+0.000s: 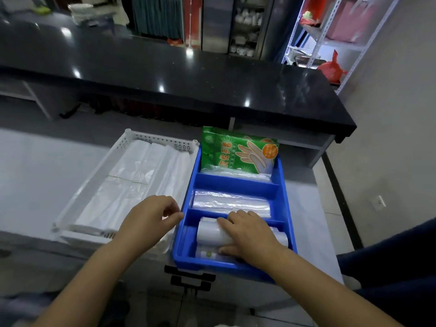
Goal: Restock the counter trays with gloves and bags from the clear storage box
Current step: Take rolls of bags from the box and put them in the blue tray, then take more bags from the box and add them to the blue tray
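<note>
A blue tray (284, 208) with three compartments sits on the grey counter. Green glove packets (236, 151) stand upright in its far compartment. Clear bag rolls (230, 202) lie in the middle one. In the near compartment lies a white bag roll (208, 232), and my right hand (250, 234) rests on top of it with fingers laid flat across it. My left hand (148, 217) hovers just left of the blue tray, fingers loosely curled, holding nothing. Left of it stands a white perforated tray (94, 171) filled with folded white bags (141, 175).
A long black countertop (188, 74) runs behind the trays. A white shelf rack (330, 43) with red bags stands at the back right. A black-latched clear box lid (188, 277) shows just below the blue tray. Someone's dark sleeve (401, 256) is at the right edge.
</note>
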### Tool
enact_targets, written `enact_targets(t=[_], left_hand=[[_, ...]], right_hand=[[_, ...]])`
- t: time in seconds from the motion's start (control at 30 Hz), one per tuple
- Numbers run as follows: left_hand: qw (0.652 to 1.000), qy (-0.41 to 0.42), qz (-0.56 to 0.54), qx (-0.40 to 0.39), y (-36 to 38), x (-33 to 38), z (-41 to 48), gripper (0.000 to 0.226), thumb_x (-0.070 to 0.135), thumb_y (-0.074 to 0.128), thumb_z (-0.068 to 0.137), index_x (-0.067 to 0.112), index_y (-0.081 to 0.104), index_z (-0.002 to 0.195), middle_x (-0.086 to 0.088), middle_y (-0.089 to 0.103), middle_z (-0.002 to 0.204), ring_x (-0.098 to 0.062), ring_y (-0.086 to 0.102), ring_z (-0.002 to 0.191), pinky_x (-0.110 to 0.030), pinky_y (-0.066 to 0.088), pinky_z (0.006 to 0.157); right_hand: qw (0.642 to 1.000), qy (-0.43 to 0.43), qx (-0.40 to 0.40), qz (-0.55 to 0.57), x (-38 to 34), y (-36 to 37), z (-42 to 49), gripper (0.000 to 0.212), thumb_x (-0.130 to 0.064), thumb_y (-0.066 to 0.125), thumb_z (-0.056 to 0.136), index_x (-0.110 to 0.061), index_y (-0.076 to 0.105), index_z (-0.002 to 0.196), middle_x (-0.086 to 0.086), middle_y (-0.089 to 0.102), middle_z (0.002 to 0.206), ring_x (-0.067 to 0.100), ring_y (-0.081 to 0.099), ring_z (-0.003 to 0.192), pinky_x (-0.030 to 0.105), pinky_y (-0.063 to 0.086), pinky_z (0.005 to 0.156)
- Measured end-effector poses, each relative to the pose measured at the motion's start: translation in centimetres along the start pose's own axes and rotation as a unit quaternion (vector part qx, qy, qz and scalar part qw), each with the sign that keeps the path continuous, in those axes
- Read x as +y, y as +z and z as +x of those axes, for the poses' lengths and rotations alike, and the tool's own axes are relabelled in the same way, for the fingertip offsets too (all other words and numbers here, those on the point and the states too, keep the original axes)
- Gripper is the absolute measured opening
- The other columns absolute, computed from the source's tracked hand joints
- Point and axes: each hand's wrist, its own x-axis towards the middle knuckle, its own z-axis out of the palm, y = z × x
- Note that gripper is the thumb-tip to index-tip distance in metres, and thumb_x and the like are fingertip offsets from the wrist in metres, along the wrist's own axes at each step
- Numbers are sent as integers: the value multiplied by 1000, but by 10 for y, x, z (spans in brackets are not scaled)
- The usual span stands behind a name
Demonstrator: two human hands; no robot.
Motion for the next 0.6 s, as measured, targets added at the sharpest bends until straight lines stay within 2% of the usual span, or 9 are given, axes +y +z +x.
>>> enact_targets(t=[0.23,0.33,0.47,0.6], left_hand=[[997,-59,13,57,-2,-4,-29,17,42,61,82,42,50,69,20,56,73,5,52,74,-14,34,56],[992,-95,9,81,-10,-16,-55,17,43,62,80,40,52,66,19,57,70,3,52,72,-19,37,55],[982,-145,16,118,-30,-39,-103,15,41,65,79,36,56,69,13,58,70,-7,54,69,-31,45,59],[962,-214,28,165,-56,-73,-164,20,39,64,81,37,52,65,13,56,69,-2,50,65,-24,34,50]], right_hand=[[999,-24,7,34,1,-4,6,63,-65,49,77,-24,42,124,2,59,117,24,51,101,39,41,86],[997,-58,37,24,-14,-15,24,59,-57,48,84,-19,42,129,4,60,117,26,52,104,39,42,86],[988,-131,60,46,-58,-30,47,49,-42,51,90,-13,48,129,9,62,117,30,54,104,42,46,86],[972,-212,91,32,-124,-38,63,33,-30,57,85,-9,63,110,10,67,104,31,58,95,43,50,78]])
